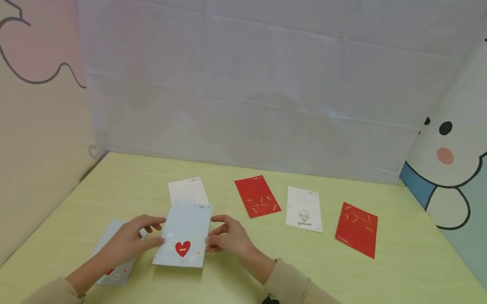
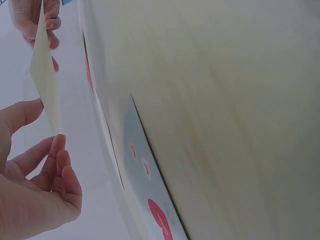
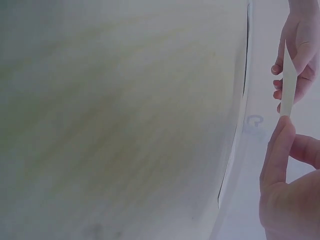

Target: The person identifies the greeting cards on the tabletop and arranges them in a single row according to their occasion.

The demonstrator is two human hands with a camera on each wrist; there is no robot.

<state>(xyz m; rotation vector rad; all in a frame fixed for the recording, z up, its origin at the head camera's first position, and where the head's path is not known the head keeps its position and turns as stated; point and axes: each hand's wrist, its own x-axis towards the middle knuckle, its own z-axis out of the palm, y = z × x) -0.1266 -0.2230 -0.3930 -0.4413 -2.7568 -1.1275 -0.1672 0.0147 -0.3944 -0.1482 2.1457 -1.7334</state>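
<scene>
A light blue card [image 1: 186, 228] with a red heart near its bottom is held up above the table between both hands. My left hand [image 1: 129, 239] pinches its left edge between thumb and fingers. At the opposite edge, my right hand [image 1: 231, 239] pinches it the same way. Both wrist views show the card [image 2: 46, 82] nearly edge-on, raised off the surface, with its pale back showing. A second light blue heart card [image 1: 121, 278] lies on the table, partly hidden by the left hand and forearm. Behind the held card lies a white card [image 1: 187, 189], its lower part covered from view.
Farther back on the yellow-green table [image 1: 412, 288] lie a tilted red card [image 1: 256, 195], a white card with a diamond drawing [image 1: 304, 205] and another red card [image 1: 356, 231] at right. A white sheet [image 1: 256, 74] hangs behind, with cartoon-printed panels at both sides.
</scene>
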